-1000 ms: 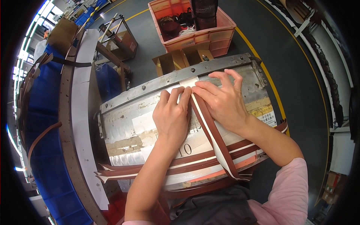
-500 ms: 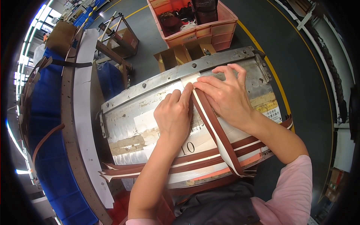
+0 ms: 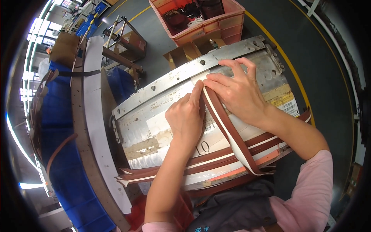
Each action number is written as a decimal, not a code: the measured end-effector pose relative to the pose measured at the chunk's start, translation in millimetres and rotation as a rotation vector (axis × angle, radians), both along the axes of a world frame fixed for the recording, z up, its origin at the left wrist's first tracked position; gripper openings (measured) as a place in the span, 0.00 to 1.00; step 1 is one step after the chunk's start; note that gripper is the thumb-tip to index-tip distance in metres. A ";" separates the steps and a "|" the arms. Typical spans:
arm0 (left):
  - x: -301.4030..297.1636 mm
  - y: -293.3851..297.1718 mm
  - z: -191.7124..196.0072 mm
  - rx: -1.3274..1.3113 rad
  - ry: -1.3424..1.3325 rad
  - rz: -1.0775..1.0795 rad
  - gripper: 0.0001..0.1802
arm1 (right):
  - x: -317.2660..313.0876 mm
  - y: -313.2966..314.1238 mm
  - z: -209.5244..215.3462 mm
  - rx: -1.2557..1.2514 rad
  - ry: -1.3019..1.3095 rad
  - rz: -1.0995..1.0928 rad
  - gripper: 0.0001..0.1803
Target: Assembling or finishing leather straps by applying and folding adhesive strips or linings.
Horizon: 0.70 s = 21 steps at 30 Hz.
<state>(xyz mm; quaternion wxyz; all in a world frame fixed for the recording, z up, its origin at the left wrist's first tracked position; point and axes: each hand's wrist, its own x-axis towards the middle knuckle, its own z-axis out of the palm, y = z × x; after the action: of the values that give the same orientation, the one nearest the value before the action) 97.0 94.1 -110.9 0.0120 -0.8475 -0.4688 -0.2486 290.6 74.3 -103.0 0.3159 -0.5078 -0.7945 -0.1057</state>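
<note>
A long brown strip with a white face (image 3: 229,133) runs from the metal work surface's (image 3: 141,127) far side down toward my body. At its far end, fingers of both hands meet. My left hand (image 3: 186,118) is curled, its index finger pressed against the strip's tip. From the other side my right hand (image 3: 241,98) pinches the same end with thumb and index finger, the other fingers raised. Exactly how the tip sits between the fingertips is hidden. Several more brown-and-white strips (image 3: 185,170) lie crosswise near my body, passing under my left forearm and the held strip.
A metal bar with bolts (image 3: 178,78) edges the work surface's far side. Beyond it stand an open cardboard box (image 3: 174,58) and a pink crate (image 3: 226,29) of dark items. To the left are a long white-topped ledge (image 3: 96,112) and blue bins (image 3: 60,154).
The whole view has shifted a little, so the scene sits further right and slightly tilted. Both hands stay at the strip's far end with nearly the same grip.
</note>
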 end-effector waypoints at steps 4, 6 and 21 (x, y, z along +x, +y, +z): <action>1.2 -0.6 1.6 -0.003 0.021 -0.013 0.34 | 2.7 -3.1 -0.2 -0.002 -0.100 -0.016 0.16; 2.6 -0.5 1.7 -0.006 0.025 -0.007 0.34 | 3.5 -3.9 0.2 -0.013 -0.128 -0.019 0.17; -12.5 -13.7 32.3 0.073 -0.044 -0.111 0.38 | 3.4 3.8 20.5 -0.377 0.719 -0.014 0.14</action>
<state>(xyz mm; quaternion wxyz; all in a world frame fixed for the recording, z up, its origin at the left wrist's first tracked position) 84.5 80.4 -78.6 0.0188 -0.8655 -0.4117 -0.2847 294.0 78.1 -82.6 0.4745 -0.5668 -0.6352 0.2239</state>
